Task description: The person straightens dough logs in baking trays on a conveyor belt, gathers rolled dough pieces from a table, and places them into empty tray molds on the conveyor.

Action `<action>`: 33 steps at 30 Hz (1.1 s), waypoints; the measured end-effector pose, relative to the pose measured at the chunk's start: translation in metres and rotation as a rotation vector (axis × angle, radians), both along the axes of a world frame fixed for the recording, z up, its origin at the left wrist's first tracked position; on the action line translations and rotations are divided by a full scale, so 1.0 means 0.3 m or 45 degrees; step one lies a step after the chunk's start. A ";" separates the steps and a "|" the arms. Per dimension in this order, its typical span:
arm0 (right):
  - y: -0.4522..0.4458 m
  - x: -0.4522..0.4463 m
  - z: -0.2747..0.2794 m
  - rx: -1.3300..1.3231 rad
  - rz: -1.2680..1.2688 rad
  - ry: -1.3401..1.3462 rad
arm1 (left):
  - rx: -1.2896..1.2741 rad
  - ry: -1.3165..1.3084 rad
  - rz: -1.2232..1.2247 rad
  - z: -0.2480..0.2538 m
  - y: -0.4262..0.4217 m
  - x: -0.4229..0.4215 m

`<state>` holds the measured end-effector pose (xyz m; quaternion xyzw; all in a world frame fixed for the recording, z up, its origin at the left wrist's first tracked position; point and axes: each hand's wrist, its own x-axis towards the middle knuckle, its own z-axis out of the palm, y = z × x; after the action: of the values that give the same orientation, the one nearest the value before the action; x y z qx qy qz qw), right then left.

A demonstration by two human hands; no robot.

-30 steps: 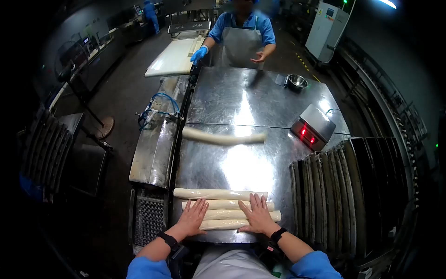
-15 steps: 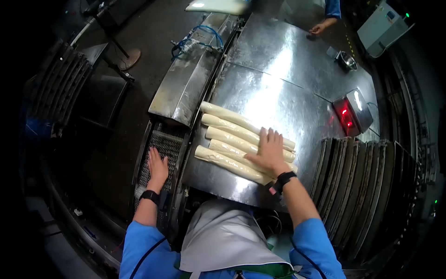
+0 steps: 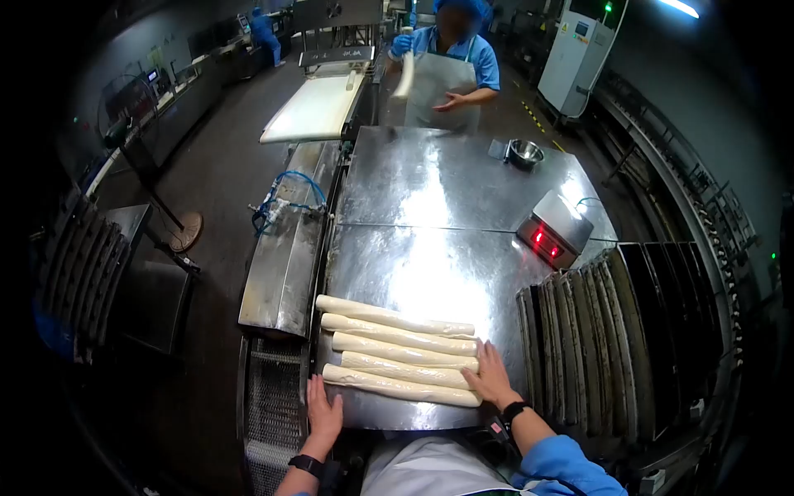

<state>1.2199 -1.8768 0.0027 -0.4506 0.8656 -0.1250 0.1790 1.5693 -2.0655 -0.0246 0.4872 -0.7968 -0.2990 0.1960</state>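
Observation:
Several long, pale dough rolls (image 3: 401, 347) lie side by side on the steel table (image 3: 389, 256), close to its front edge. My right hand (image 3: 492, 376) is at their right ends, fingers stretched out, with the thumb against the lower rolls. By the table's left edge my left hand (image 3: 324, 409) is held open, just left of and below the nearest roll's end. Whether its fingertips touch the table edge I cannot tell. Neither hand is wrapped round anything.
Upright dark trays (image 3: 587, 347) stand at the right, beside a scale with a red display (image 3: 556, 231). A metal bowl (image 3: 525, 155) sits farther back. A co-worker (image 3: 447, 66) holds up a dough roll (image 3: 405, 70). A mesh conveyor (image 3: 275, 413) runs along the left.
The view has tilted up, bringing the co-worker and the belt machine into sight. My left hand has moved from above the mesh conveyor to the table edge; my right hand has slid to the rolls' ends.

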 end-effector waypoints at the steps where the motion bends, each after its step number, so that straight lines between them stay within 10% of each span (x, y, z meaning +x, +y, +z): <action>1: 0.037 -0.009 -0.056 -0.214 -0.165 -0.169 | -0.028 -0.026 0.024 -0.012 0.021 -0.023; 10: -0.047 0.102 -0.152 -0.604 -0.373 -0.588 | 1.564 1.110 0.388 -0.015 0.223 -0.232; 20: -0.410 -0.107 -0.008 -0.345 0.488 -0.004 | 1.380 1.479 0.558 0.050 0.217 -0.315; 30: -0.421 -0.217 -0.059 0.197 0.118 -1.791 | 1.350 1.699 0.460 0.039 0.558 -0.386; 32: -0.348 -0.020 0.133 0.323 0.062 -1.601 | 1.372 1.868 0.486 0.043 0.565 -0.374; 33: -0.347 -0.079 -0.069 0.365 0.026 -1.711 | 1.398 1.930 0.483 0.020 0.574 -0.384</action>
<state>1.1961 -1.9810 -0.0179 -0.2553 0.5704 -0.2600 0.7361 1.4542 -1.8932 -0.0186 0.3090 -0.1140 -0.8305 0.4492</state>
